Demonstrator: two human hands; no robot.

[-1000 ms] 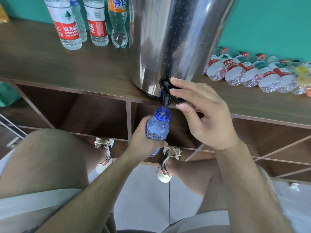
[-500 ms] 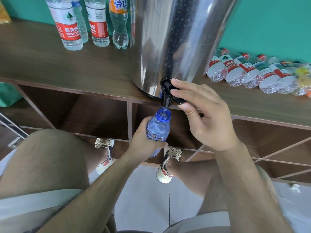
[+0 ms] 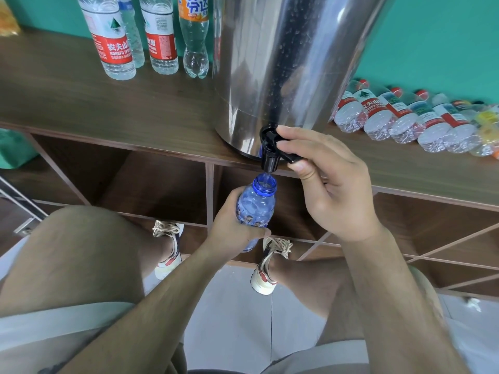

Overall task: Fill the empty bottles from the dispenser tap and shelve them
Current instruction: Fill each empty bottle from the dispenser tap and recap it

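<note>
Filling is the step in hand. The left hand [image 3: 232,234] grips the small blue translucent plastic bottle [image 3: 256,207] round its body, mouth just under the black plastic tap [image 3: 270,157] of the shiny steel dispenser drum [image 3: 283,63], at the brown wooden shelf's [image 3: 81,103] near edge. The right hand [image 3: 334,190] pinches the tap lever. A thin stream seems to run; the level is unclear. Next, I judge: release the lever before overflow, then shelve.

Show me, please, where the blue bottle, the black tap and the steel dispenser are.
blue bottle [image 3: 256,209], head view, on its clear shoulder.
black tap [image 3: 269,160], head view, on its spout.
steel dispenser [image 3: 256,76], head view, on its front wall.
</note>
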